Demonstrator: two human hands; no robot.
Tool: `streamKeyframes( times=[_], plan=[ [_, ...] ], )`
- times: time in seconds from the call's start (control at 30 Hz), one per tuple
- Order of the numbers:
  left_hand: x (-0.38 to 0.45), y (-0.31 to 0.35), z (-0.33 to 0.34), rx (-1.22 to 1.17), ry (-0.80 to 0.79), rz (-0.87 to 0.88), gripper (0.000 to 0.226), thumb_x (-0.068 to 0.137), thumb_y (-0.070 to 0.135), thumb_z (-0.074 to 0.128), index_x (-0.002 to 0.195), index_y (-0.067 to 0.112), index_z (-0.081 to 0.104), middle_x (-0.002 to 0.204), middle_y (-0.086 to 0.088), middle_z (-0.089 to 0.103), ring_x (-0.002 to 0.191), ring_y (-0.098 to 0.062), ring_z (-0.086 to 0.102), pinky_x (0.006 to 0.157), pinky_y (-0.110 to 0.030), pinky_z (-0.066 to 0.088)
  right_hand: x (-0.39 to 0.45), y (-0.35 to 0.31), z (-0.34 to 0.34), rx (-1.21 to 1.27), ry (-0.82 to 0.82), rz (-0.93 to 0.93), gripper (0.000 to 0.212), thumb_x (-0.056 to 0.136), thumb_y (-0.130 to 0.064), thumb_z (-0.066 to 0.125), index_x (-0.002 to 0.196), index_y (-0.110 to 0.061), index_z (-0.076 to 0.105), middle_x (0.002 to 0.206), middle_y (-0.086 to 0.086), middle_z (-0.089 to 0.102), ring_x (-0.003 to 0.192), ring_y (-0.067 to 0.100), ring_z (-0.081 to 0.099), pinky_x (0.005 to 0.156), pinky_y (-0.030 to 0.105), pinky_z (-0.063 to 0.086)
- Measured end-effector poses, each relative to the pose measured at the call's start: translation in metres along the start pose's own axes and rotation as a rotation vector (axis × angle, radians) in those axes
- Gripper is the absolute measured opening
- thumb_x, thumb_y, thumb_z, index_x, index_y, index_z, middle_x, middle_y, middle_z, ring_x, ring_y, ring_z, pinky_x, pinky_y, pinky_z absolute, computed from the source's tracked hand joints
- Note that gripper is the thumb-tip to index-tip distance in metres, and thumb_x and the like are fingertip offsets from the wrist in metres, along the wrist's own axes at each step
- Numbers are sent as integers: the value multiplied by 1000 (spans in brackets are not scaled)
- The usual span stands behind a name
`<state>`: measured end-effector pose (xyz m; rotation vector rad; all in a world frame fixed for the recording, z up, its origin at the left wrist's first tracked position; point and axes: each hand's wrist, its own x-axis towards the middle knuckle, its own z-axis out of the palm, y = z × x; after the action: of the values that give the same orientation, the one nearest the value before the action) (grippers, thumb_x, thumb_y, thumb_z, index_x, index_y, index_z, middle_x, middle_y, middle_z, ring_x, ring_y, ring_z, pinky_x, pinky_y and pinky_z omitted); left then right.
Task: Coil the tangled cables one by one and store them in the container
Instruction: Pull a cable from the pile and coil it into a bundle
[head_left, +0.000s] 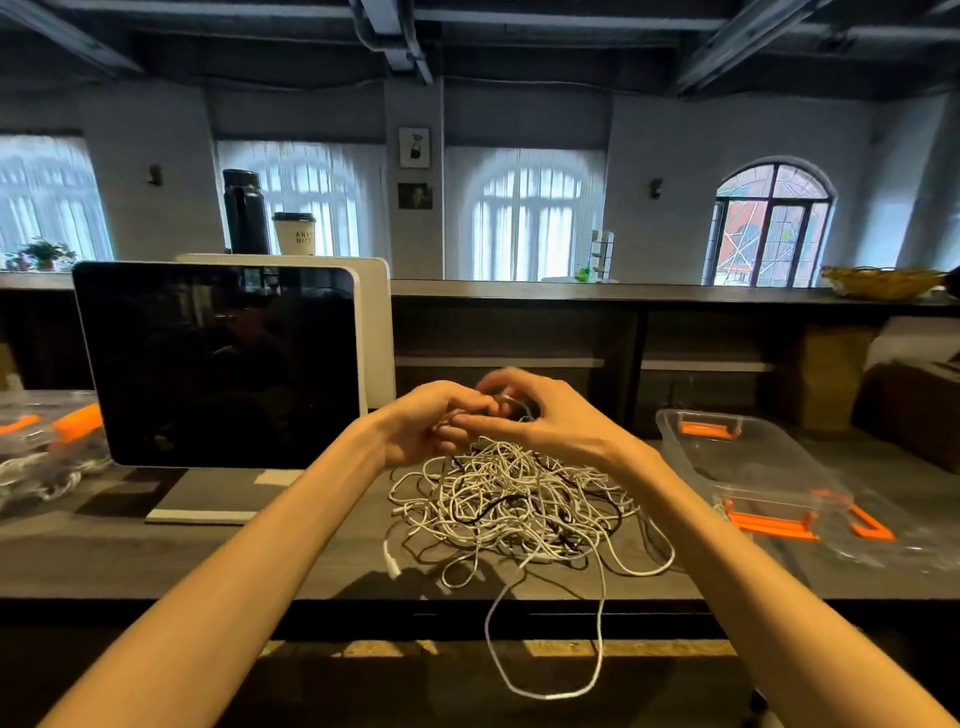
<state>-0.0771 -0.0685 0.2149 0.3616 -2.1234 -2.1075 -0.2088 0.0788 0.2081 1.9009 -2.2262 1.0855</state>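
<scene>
cables lie in one tangled heap, mostly white with a few black strands, on the desk right in front of the person, and one white loop hangs over the near edge. the heap sits just below both hands, probably so a single lead can be drawn up out of it while the rest stays put. the clear container with orange clips stands open to the right of the heap, near enough to drop a finished coil in; it looks empty, so the job seems barely begun.

the left hand is curled, fingers closed around a small bundle of cable above the heap, likely serving as the form for winding. the right hand is also curled, thumb and fingertips pinching a strand against the left. motion blur hides exactly how many turns are held. a dark monitor stands to the left.
</scene>
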Motion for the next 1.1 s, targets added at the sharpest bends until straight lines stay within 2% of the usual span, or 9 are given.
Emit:
streamKeyframes(
  times=[0.1, 0.27, 0.37, 0.5, 0.63, 0.73, 0.87, 1.03, 1.1],
  plan=[
    [-9, -5, 9, 3, -98, 19, 18, 102, 23, 53, 89, 11, 54, 63, 3, 30, 48, -7, 24, 48, -19, 17, 1, -7, -6, 169, -53, 51, 40, 90, -55, 71, 114, -23, 73, 95, -8, 74, 85, 9, 70, 73, 22, 51],
    [-34, -26, 0, 35, -260, 6, 25, 106, 29, 48, 92, 10, 59, 62, 0, 43, 53, -12, 51, 55, -20, 49, -8, 6, -33, 379, 238, -19, 28, 90, -45, 72, 92, -18, 79, 84, -2, 76, 87, 14, 71, 79, 26, 53],
    [-41, -39, -7, -20, -161, -10, 23, 104, 29, 49, 91, 13, 59, 64, 0, 40, 57, -14, 51, 59, -24, 48, -10, 20, -44, 359, 368, 31, 30, 86, -48, 72, 83, -19, 78, 76, -8, 73, 80, 6, 69, 75, 18, 49],
    [-33, -38, -2, 73, 163, 137, 33, 98, 36, 56, 71, 21, 64, 69, 3, 46, 65, -9, 44, 69, -26, 37, -13, 17, -33, 15, 120, 107, 36, 92, -54, 65, 96, -21, 78, 86, -5, 73, 83, 9, 68, 72, 25, 52],
    [-33, -31, 8, -113, 155, 254, 36, 98, 31, 56, 66, 20, 69, 75, -1, 53, 72, -13, 47, 75, -29, 38, -13, -7, -5, 57, 29, 80, 62, 90, -70, 51, 131, -26, 64, 118, -10, 65, 103, 6, 64, 85, 25, 56],
    [-33, -26, 20, -109, 146, 271, 40, 101, 35, 52, 72, 8, 61, 85, -12, 60, 83, -20, 59, 90, -39, 47, -13, -18, 8, 229, -21, 95, 48, 96, -61, 51, 121, -23, 65, 106, -8, 70, 92, 7, 69, 76, 22, 56],
    [-39, -24, 21, -348, 121, 258, 33, 101, 33, 54, 74, 14, 57, 64, -3, 44, 58, -15, 48, 76, -34, 43, -16, -22, 11, 424, 115, 83, 44, 108, -43, 45, 87, -9, 64, 60, -4, 47, 50, 13, 47, 46, 23, 40],
    [-39, -25, 19, -682, 93, 328, 20, 98, 27, 56, 87, 10, 60, 75, 0, 40, 64, -9, 37, 58, -20, 38, -15, -28, 17, 376, 84, 130, 49, 109, -44, 41, 85, -9, 66, 57, -6, 44, 47, 6, 39, 45, 21, 30],
    [-35, -23, 22, -679, 148, 335, 22, 100, 29, 54, 88, 10, 58, 77, -1, 45, 69, -10, 43, 62, -22, 40, -17, -32, 22, 285, 16, 137, 49, 109, -44, 39, 82, -14, 68, 53, -10, 48, 47, 2, 41, 47, 21, 32]
  ],
)
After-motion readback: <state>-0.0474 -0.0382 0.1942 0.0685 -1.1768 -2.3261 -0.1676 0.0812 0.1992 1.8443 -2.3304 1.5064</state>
